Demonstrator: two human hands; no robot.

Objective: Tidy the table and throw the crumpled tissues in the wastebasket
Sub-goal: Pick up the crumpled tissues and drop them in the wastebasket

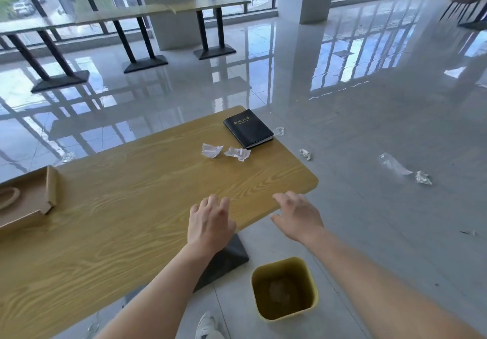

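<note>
Tissues [212, 150], crumpled, lie mid-table beside the notebook [248, 128], likely light and soft enough to pinch anywhere, while left hand [209, 222] and right hand [297, 216] hover spread, holding nothing.

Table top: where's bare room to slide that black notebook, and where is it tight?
The widest bare patch of the table lies between the cardboard box at the far left, the two crumpled tissues and the left hand. It is crowded at the far right corner, where the tissues lie right beside the black notebook.
</note>
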